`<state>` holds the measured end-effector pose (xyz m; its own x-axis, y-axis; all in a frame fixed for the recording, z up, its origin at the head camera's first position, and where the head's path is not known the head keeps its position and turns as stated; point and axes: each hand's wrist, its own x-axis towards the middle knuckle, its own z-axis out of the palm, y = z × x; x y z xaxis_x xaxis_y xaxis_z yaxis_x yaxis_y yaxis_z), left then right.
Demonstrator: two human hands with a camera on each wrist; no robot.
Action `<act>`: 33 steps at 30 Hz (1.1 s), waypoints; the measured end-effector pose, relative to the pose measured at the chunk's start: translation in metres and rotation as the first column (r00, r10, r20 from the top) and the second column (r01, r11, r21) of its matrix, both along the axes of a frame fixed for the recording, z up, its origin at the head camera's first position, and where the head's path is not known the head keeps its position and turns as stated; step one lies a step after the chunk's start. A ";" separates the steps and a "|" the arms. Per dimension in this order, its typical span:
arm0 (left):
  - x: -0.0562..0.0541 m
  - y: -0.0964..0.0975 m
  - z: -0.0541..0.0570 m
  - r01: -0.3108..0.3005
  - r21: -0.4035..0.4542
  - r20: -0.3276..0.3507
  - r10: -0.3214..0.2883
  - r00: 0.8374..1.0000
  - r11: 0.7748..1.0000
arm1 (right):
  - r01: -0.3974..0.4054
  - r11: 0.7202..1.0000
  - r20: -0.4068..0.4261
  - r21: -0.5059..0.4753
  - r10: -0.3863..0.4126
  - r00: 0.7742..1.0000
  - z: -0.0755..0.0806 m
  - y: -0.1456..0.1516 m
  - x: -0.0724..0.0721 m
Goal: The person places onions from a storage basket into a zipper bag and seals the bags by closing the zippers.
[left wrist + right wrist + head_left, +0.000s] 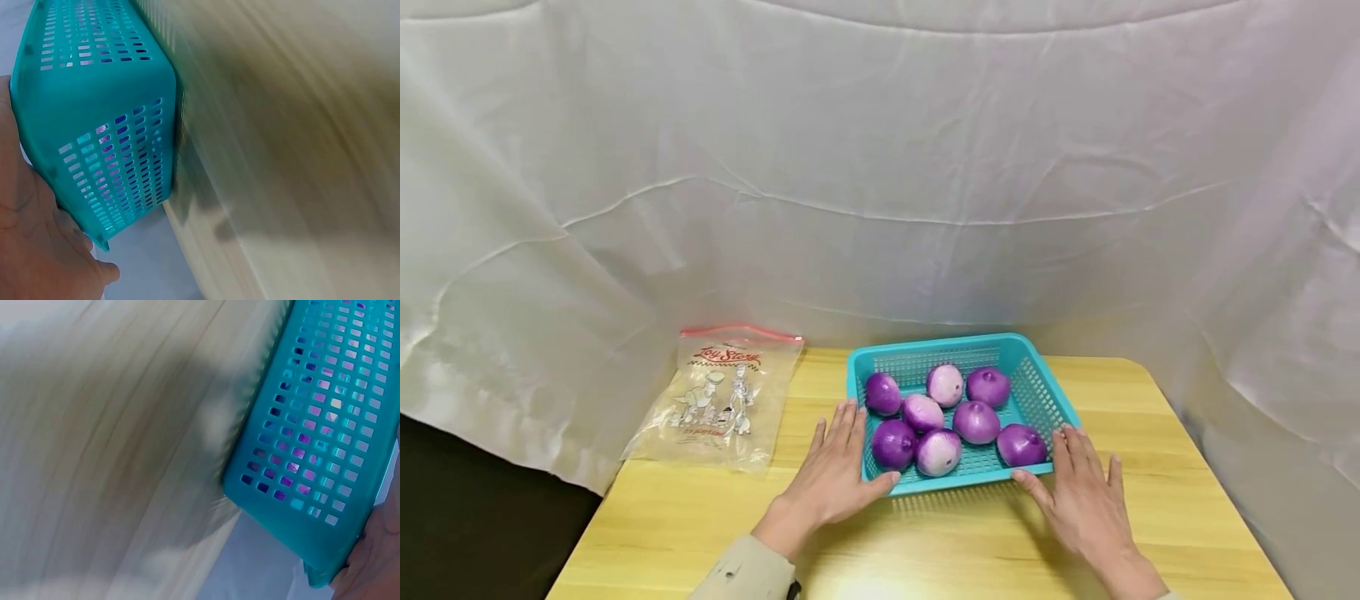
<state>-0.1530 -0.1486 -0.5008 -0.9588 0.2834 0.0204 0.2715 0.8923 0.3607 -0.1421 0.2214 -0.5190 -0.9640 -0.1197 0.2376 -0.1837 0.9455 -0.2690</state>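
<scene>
A turquoise plastic basket (951, 484) with perforated walls holds several purple onions (976, 422), some of them paler and whitish. At its left end my left hand (827, 477) touches the rim, fingers stretched along the side and thumb at the front edge. My right hand (1086, 498) rests against the right front corner, its fingers on the right rim and thumb on the front rim. Both wrist views show the hands beside the basket's upper rim; the left hand (40, 231) shows partly and the right hand (375, 553) only at the frame's edge.
Left of the basket, a clear zip bag (722, 400) with a red seal and printed cartoon figures lies on the wooden table (940, 550). Pale cloth (880, 167) hangs behind and at both sides. The table's back edge runs close behind the basket.
</scene>
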 end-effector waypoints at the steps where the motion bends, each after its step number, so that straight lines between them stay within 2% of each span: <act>1: -0.003 0.003 0.000 0.009 -0.002 -0.002 -0.009 1.000 1.000 | 0.005 1.000 -0.002 0.001 -0.005 1.000 0.000 0.003 0.000; 10: -0.029 0.029 0.002 0.095 -0.046 0.004 -0.095 0.995 0.994 | 0.039 0.999 -0.039 0.024 -0.038 0.998 0.001 0.027 0.001; 18: -0.047 0.054 0.006 0.165 -0.091 0.017 -0.164 0.986 0.982 | 0.002 0.999 -0.105 0.050 0.003 0.994 0.014 0.040 -0.009; 22: -0.054 0.063 0.008 0.182 -0.098 0.022 -0.181 0.983 0.978 | -0.009 0.998 -0.089 0.062 0.015 0.996 0.018 0.044 -0.019; 28: -0.062 0.083 0.011 0.209 -0.110 0.036 -0.206 0.978 0.972 | 0.021 0.999 -0.023 0.035 -0.020 1.000 0.014 0.059 -0.026; 33: -0.067 0.103 0.011 0.215 -0.110 0.061 -0.209 0.976 0.970 | 0.045 0.999 -0.023 0.025 -0.045 0.999 0.011 0.075 -0.030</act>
<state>-0.2203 -0.0458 -0.4896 -0.8758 0.4778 -0.0693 0.4434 0.8528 0.2761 -0.1722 0.2965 -0.5076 -0.9631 -0.0826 0.2561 -0.1463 0.9595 -0.2407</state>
